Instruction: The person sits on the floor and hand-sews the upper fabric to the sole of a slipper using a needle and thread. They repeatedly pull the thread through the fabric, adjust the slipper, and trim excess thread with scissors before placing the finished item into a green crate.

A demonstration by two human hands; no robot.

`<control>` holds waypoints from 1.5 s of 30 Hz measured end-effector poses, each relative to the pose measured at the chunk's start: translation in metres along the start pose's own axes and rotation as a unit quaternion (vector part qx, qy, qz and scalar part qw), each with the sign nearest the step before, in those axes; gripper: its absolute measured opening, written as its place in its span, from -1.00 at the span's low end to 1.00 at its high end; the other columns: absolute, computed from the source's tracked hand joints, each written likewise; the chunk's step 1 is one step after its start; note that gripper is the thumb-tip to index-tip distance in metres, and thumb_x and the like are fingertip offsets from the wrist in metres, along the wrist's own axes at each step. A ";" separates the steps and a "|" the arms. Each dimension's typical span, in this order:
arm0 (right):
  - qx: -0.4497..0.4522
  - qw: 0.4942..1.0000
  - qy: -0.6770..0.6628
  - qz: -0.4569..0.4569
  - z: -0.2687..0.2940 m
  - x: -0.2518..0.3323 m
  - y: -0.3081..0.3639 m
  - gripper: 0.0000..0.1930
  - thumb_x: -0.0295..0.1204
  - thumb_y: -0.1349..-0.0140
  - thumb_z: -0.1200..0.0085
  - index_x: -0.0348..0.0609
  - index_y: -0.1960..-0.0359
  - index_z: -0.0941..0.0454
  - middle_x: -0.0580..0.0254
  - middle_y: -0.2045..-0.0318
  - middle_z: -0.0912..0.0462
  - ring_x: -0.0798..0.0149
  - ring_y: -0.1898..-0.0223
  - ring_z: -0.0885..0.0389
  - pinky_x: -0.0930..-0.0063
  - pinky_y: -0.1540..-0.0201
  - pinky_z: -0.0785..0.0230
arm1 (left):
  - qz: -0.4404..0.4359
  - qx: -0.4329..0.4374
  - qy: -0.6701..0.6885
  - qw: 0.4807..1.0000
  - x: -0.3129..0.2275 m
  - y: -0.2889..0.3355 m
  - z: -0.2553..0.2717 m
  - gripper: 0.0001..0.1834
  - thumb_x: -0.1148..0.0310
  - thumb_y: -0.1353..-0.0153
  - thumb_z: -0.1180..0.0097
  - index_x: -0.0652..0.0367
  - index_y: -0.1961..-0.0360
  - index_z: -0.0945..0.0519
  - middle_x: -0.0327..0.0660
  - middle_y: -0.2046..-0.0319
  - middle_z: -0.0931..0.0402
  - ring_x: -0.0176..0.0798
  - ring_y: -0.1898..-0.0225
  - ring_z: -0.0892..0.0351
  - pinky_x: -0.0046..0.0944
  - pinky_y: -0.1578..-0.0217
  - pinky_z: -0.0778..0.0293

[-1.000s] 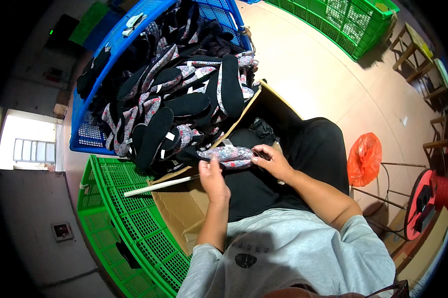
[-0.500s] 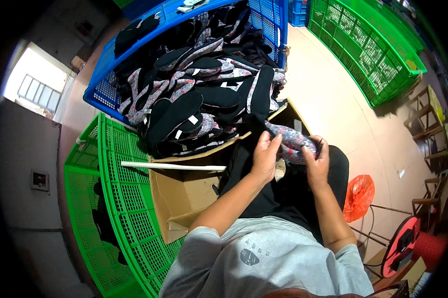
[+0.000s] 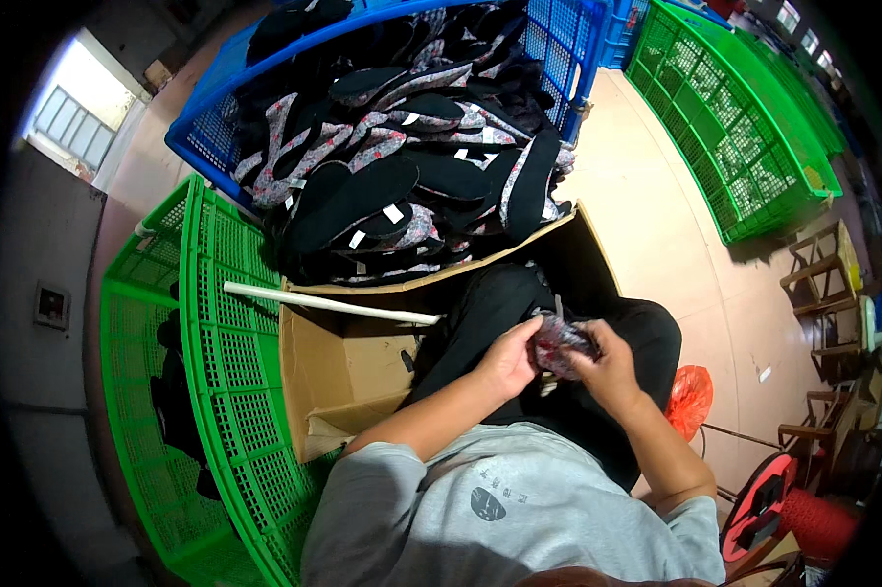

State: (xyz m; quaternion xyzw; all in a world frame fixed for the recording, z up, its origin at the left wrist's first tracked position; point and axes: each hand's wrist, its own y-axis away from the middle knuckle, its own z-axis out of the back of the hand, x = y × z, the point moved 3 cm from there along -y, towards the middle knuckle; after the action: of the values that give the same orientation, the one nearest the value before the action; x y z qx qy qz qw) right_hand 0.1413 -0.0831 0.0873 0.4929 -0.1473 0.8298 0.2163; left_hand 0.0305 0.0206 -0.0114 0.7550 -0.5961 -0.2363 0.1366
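Observation:
Above my lap I hold a slipper (image 3: 558, 344) of floral fabric in grey, white and red. My left hand (image 3: 509, 364) grips its left side, thumb on top. My right hand (image 3: 607, 370) closes on its right side, thumb pressed against the fabric; the fingers behind are partly hidden. The slipper looks bunched up, and its sole does not show. Beyond my knees lies a heap of similar slippers (image 3: 358, 205) with black soles, floral uppers and small white tags. They fill a blue crate (image 3: 570, 73) and spill over its near side.
An open cardboard box (image 3: 323, 367) sits by my left knee, with a white rod (image 3: 328, 303) across it. Green crates (image 3: 227, 338) stand at my left, one holding black pieces. Another green crate (image 3: 724, 127), a red bag (image 3: 689, 396), wooden stools (image 3: 813, 284) and a red spool (image 3: 822, 519) are right.
Both hands have drawn the slipper nearer my body and slightly left. It looks more bunched, and its black part no longer shows beside my left hand. The whole view has shifted a little.

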 end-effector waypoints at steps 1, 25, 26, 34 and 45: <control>0.020 1.000 -0.012 0.004 -0.010 0.000 0.004 -0.67 -0.52 -0.08 -0.34 -0.27 0.11 -0.56 0.08 0.32 -0.65 0.30 0.29 -0.64 0.46 0.20 -0.49 | 0.001 0.006 -0.006 1.000 -0.007 0.011 0.009 -0.75 0.22 -0.41 -0.06 0.17 0.08 -0.57 -0.20 0.14 -0.62 -0.23 0.10 -0.60 -0.14 -0.05 -0.50; 0.048 0.996 0.005 -0.068 -0.081 -0.040 -0.049 -0.69 -0.31 -0.17 -0.25 -0.29 0.20 -0.51 -0.16 0.38 -0.65 -0.08 0.34 -0.64 0.19 0.25 -0.45 | -0.412 -0.187 -0.695 0.559 -0.070 0.042 0.000 -0.81 0.46 -0.18 -0.23 0.27 0.45 -0.46 -0.17 0.62 -0.48 -0.32 0.61 -0.44 -0.25 0.55 -0.35; 0.047 0.996 0.001 -0.077 -0.083 -0.041 -0.053 -0.69 -0.32 -0.16 -0.25 -0.29 0.18 -0.52 -0.17 0.36 -0.65 -0.09 0.31 -0.64 0.19 0.23 -0.45 | -0.414 -0.193 -0.687 0.565 -0.071 0.036 0.007 -0.82 0.47 -0.18 -0.22 0.27 0.45 -0.46 -0.17 0.61 -0.50 -0.30 0.60 -0.46 -0.24 0.54 -0.36; 0.076 0.912 -0.291 -0.279 -0.101 -0.046 -0.098 -0.84 -0.47 -0.27 -0.19 -0.23 0.16 -0.56 0.23 0.32 -0.68 0.35 0.32 -0.63 0.43 0.22 -0.47 | -0.317 -0.206 -0.393 0.838 -0.068 0.025 0.036 -0.76 0.50 -0.25 -0.21 0.28 0.09 -0.48 -0.25 0.29 -0.51 -0.42 0.28 -0.49 -0.41 0.20 -0.45; 0.044 0.884 -0.350 -0.307 -0.099 -0.055 -0.101 -0.87 -0.43 -0.29 -0.17 -0.22 0.22 -0.57 0.22 0.38 -0.68 0.34 0.40 -0.65 0.41 0.30 -0.50 | -0.291 -0.094 -0.333 0.892 -0.047 0.034 0.036 -0.56 0.46 -0.18 -0.34 0.30 0.00 -0.38 -0.22 0.18 -0.48 -0.43 0.18 -0.47 -0.42 0.08 -0.46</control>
State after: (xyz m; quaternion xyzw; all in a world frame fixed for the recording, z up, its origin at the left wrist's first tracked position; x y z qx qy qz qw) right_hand 0.1411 0.0379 -0.0044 0.7810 -0.0181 0.5005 0.3731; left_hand -0.0250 0.0598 -0.0161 0.7555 -0.3351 -0.5580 -0.0751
